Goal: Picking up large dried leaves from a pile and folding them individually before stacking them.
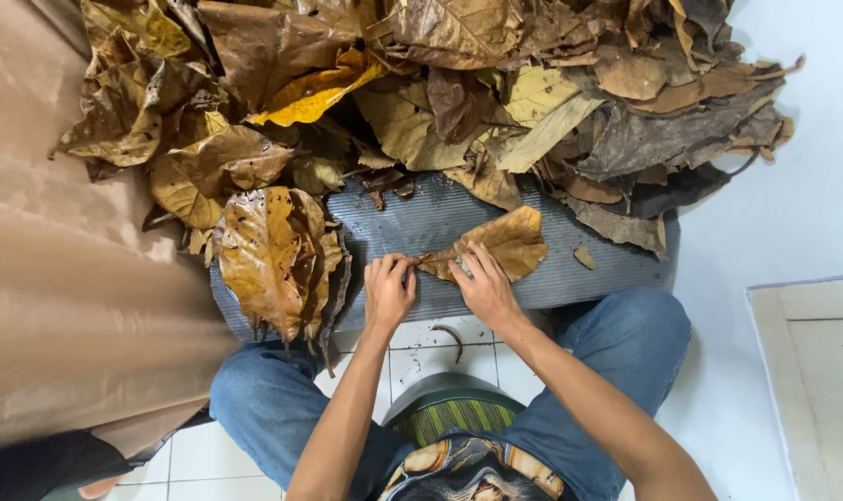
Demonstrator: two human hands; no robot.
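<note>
**Ana:** What are the hands doing?

**Ben:** The left hand (387, 289) is curled, and its fingertips pinch the thin end of a dry brown leaf (495, 243). The right hand (482, 283) presses down on the same leaf and grips its near edge with the fingers. So both hands are closed on that one leaf.

**Ana:** Where is the leaf?

**Ben:** It lies flat on a grey ribbed mat (551, 269), right in front of the person. The leaf's wide end points away, up and to the right.

**Ana:** What is next to the hands?

**Ben:** Just left of the left hand is a small stack of big brown leaves (273, 260). It hangs over the near edge of the mat. A tiny bit of leaf (585, 257) sits on the mat to the right of the held leaf.

**Ana:** And further out?

**Ben:** Behind the mat is a huge pile of dry leaves (458, 83), brown and yellow, all mixed up. Some of them spill onto the mat. Below the hands, a curved stem (451, 338) lies on the white tile floor (431, 357), between the person's knees in blue jeans (625, 339). A big brown sheet (59, 278) fills the left side.
</note>
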